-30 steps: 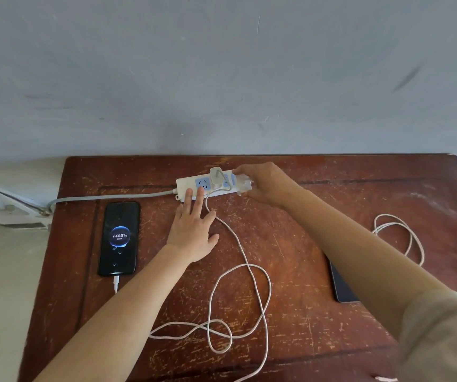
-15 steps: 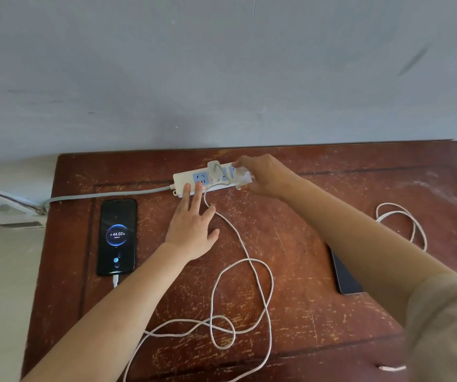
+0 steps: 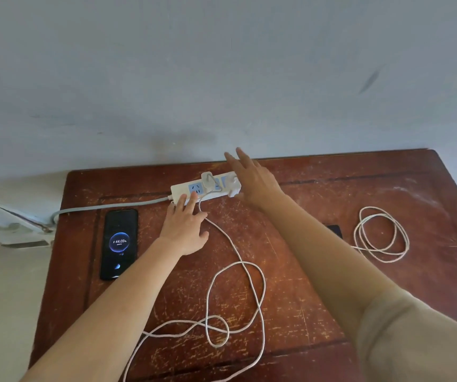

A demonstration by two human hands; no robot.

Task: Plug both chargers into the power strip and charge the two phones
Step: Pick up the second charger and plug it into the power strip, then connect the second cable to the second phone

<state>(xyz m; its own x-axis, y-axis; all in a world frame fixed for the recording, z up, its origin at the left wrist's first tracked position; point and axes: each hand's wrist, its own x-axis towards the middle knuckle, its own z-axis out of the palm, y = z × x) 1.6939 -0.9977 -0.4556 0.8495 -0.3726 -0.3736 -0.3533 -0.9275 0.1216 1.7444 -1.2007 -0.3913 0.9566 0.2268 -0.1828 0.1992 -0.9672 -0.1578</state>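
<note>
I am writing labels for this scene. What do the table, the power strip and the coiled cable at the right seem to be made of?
Table: seemingly wood with a reddish-brown varnish, much scratched, paler streaks showing through.
Power strip: probably white moulded plastic with a smooth matte look and blue socket faces.
Coiled cable: white and flexible; the surface looks slightly textured, maybe braided, but this is too small to tell.

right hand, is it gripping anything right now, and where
Nothing. The right hand is open, fingers spread above the second charger in the power strip.
</note>
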